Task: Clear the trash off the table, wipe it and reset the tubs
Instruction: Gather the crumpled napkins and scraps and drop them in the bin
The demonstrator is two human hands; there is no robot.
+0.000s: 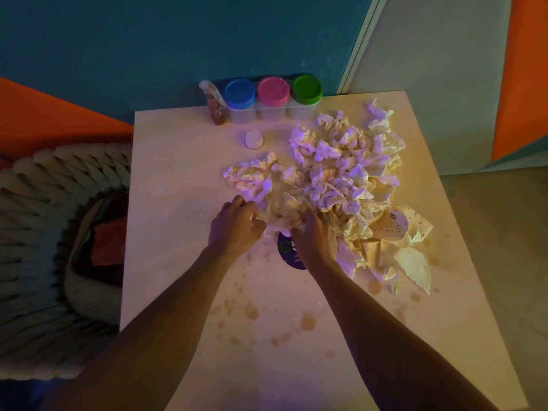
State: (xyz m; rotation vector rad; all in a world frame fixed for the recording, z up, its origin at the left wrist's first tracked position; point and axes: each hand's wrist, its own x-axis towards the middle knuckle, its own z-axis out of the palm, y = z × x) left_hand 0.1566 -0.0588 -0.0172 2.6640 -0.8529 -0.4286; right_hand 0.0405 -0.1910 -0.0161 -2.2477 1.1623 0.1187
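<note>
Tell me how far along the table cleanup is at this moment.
Early stage. Done: nothing obvious, though three lidded tubs already stand in a row at the far edge. In hand: the left hand and right hand both grip the near edge of the crumpled paper pile, apparently gathering it. Left: the pile is still on the table, brown spill spots remain unwiped, and a small cup sits loose.

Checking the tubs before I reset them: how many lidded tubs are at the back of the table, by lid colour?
Blue lid: 1
Pink lid: 1
Green lid: 1
Total: 3 tubs, in a row along the table's far edge.
</note>
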